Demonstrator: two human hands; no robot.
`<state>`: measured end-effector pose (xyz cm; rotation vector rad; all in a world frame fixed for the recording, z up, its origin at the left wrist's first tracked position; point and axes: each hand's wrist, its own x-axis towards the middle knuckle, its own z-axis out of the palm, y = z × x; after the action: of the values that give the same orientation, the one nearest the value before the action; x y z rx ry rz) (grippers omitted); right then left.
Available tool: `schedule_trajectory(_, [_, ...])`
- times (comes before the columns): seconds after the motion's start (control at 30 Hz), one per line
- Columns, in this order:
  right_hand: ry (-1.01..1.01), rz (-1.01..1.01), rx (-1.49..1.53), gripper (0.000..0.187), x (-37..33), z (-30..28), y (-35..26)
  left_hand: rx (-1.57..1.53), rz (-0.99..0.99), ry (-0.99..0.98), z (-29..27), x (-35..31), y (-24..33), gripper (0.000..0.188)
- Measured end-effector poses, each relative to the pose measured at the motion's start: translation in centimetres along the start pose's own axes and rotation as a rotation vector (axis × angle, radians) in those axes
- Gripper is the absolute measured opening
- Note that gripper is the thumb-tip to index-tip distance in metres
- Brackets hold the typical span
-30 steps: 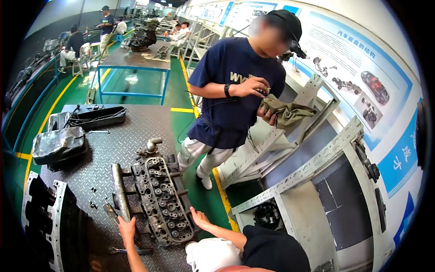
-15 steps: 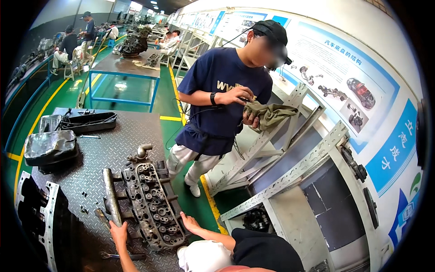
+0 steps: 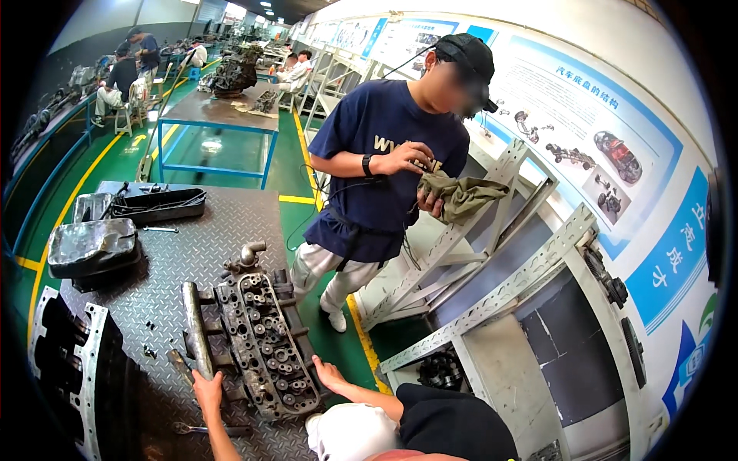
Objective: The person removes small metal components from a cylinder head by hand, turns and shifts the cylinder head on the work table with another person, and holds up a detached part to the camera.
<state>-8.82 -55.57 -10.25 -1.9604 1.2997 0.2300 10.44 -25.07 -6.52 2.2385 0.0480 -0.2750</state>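
Observation:
A greasy cylinder head (image 3: 273, 346) with exposed valve springs lies on the metal-topped table (image 3: 223, 223). A thick manifold pipe (image 3: 197, 330) runs along its left side. My left hand (image 3: 207, 393) is closed around the near end of this pipe. On the other side, my right hand (image 3: 329, 375) grips the near right edge of the cylinder head, some of its fingers hidden by that edge. A curved pipe elbow (image 3: 252, 252) stands at the far end. Near my left hand lie a flat metal piece (image 3: 180, 366) and a wrench (image 3: 187, 427).
A large engine casting (image 3: 88, 361) stands at the left edge. Oil pans (image 3: 96, 246) sit behind it, near a small wrench (image 3: 161, 229). Beyond the table a co-worker (image 3: 392, 146) holds a green cloth (image 3: 460, 196). Metal racks (image 3: 492, 296) line the right.
The whole view has shifted slightly, so things appear a little farther right. My hands keep their places on the pipe and cylinder head. The co-worker still handles the cloth.

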Motion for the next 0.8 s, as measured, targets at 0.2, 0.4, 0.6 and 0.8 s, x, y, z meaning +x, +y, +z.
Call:
schedule_trajectory(0.2, [0.018, 0.005, 0.001, 0.098, -0.2, 0.3, -0.1, 0.011, 0.011, 0.026, 0.6, 0.5, -1.1, 0.081])
schedule_trajectory(0.4, [0.015, 0.011, -0.018, 0.098, -0.5, 0.2, -0.1, 0.061, -0.04, -0.007, 0.5, 0.5, -0.7, 0.079])
schedule_trajectory(0.6, [0.013, 0.006, -0.007, 0.098, 0.3, 0.3, 0.4, 0.086, -0.038, 0.021, 0.6, 0.3, -0.1, 0.076])
schedule_trajectory(0.8, [0.005, 0.021, -0.007, 0.097, 0.3, 0.3, 0.2, 0.07, -0.048, 0.015, 0.3, 0.0, 0.6, 0.069])
